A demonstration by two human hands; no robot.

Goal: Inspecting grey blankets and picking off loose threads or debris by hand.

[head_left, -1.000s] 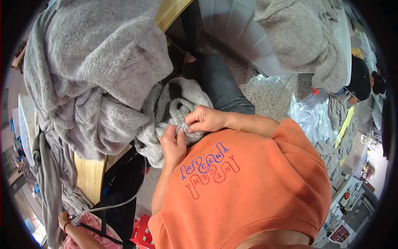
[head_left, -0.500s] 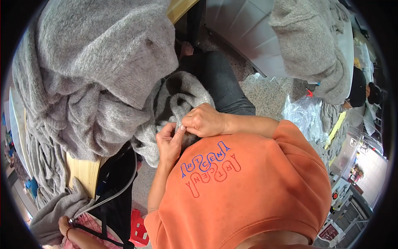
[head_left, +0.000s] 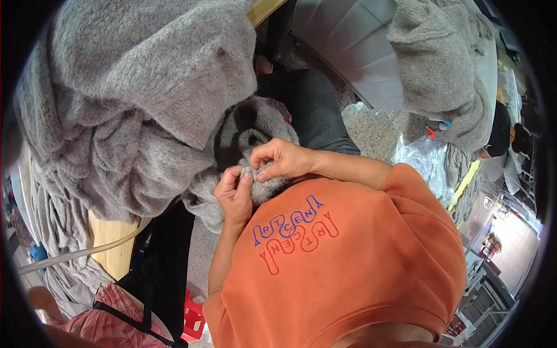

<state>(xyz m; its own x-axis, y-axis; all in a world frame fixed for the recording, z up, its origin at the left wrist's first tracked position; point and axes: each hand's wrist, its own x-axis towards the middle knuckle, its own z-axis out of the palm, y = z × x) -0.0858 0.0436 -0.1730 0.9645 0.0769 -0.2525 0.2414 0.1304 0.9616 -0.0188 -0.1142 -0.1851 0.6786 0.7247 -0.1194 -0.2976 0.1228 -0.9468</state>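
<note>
A grey fuzzy knit garment [head_left: 274, 119] lies bunched over my lap, its dark inner folds showing. My left hand [head_left: 235, 194] is closed on the garment's edge, thumb and forefinger pinching it. Right beside it, my right hand [head_left: 282, 160] grips the same edge with bent fingers and thumb. The fingertips of both hands are close together. Whether a small tool sits between them is too small to tell.
A heap of grey knits [head_left: 133, 75] covers the wooden table [head_left: 110, 238] on my left. More grey knit [head_left: 441, 69] hangs over a pale surface at the right. Clear plastic [head_left: 426, 165] lies on the floor. A person in pink [head_left: 110, 313] and a red stool [head_left: 192, 319] are lower left.
My right hand's fingers have lifted and opened slightly from a tight curl, still at the knit edge. The other person's hand and hose at lower left have shifted; the grey cloth there is gone.
</note>
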